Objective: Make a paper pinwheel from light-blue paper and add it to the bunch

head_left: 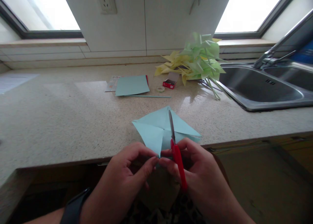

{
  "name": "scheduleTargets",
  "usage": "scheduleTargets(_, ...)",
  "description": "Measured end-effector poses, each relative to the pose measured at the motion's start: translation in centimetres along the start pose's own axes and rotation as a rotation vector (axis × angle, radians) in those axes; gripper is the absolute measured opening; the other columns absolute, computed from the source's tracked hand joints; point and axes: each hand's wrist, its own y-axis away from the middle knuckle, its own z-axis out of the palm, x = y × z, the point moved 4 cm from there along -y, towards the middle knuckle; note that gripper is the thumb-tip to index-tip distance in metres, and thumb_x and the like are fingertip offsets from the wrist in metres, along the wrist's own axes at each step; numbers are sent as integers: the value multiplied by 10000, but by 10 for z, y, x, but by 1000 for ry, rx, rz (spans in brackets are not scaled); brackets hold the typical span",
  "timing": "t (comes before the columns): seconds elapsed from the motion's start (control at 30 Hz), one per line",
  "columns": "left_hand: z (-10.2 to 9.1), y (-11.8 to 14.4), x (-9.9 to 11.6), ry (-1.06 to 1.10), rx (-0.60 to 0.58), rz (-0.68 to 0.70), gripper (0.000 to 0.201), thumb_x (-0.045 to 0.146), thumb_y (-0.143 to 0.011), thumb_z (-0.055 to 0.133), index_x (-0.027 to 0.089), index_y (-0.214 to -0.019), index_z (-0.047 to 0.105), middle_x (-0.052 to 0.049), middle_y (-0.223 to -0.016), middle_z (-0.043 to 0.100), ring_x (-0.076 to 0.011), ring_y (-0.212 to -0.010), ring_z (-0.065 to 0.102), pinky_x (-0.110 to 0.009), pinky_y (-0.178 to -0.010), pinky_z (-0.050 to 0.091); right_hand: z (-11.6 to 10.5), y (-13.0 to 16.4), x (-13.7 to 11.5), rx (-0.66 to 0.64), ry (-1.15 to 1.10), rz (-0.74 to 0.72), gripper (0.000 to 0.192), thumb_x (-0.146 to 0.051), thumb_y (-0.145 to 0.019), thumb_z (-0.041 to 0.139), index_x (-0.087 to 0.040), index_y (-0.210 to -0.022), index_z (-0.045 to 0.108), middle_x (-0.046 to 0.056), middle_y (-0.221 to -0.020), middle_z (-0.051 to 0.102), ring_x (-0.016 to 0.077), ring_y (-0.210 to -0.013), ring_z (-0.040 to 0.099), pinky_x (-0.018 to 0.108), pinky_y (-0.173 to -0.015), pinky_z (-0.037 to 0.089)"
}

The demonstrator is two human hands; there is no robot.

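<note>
While the left hand (129, 172) pinches the folded pale-blue paper square's (161, 129) near corner over the bench (73, 119) edge, the right hand (198, 175) grips red-handled scissors (176, 155), blades pointing toward 12 o'clock across the paper.

— I'm seeing a pale blue folded paper (156, 129), and scissors (176, 152) with red handles and grey metal blades.

— And the counter?

— I read the countertop (61, 119) as beige, finely speckled. There's another pale blue sheet (132, 85) on it, a thin light blue stick (149, 96) and a small red box (169, 84).

— The heap by the sink?

— Paper pinwheels (195, 59), I'd call them light green and pale yellow. The sink (256, 87) is steel grey. I've got a black watch (74, 207) on the wrist.
</note>
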Motion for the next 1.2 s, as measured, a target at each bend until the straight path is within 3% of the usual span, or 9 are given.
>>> scheduleTargets(0.1,-2,0,5,-92,1,61,273,495,-905,686,230,-919,751,-21,-833,696,-137,-641,622,-196,-498,490,2,-3,0,-5,-23,10,335,-455,-785,830,-223,-830,592,-3,-814,721,127,-678,587,222,-560,471)
scheduleTargets(0.3,-2,1,10,-97,5,87,231,461,-897,715,252,-985,759,-18,-911,745,-175,-806,686,-241,-679,536,5,-7,-4,-30,-96,9,332,-435,-798,824,-215,-829,578,-21,-785,692,104,-657,562,202,-555,454)
scheduleTargets(0.5,-2,1,3,43,42,43,304,449,-845,773,227,-997,631,-27,-935,733,-200,-825,701,-269,-662,559,5,-3,-9,-13,-51,-22,309,-441,-816,801,-210,-820,595,-27,-753,658,109,-652,560,212,-554,441)
scheduleTargets(0.7,1,2,-2,254,27,31,423,364,-828,813,256,-980,434,12,-948,705,-167,-799,710,-233,-617,561,5,-6,-11,0,-31,-47,299,-417,-805,811,-205,-812,601,-33,-726,624,99,-626,529,215,-545,424)
scheduleTargets(0.9,5,1,-7,348,-56,-99,403,550,-888,685,231,-941,445,56,-702,655,-75,-393,560,-168,-383,450,5,-6,-12,-46,-106,-34,287,-376,-815,810,-203,-801,582,-57,-692,580,77,-590,471,194,-516,394)
scheduleTargets(1.07,2,-2,-12,332,-46,-178,457,613,-870,662,207,-822,457,34,-572,652,-74,-347,550,-123,-347,393,5,-7,-10,-58,-131,-22,291,-362,-808,822,-208,-807,575,-70,-689,568,71,-591,466,183,-518,388)
scheduleTargets(1.2,6,-2,-15,364,-115,-219,501,660,-849,648,172,-786,552,16,-563,635,-63,-353,520,-125,-335,405,4,-8,-9,-54,-127,-28,292,-375,-816,815,-204,-803,579,-67,-683,567,73,-588,472,188,-525,395)
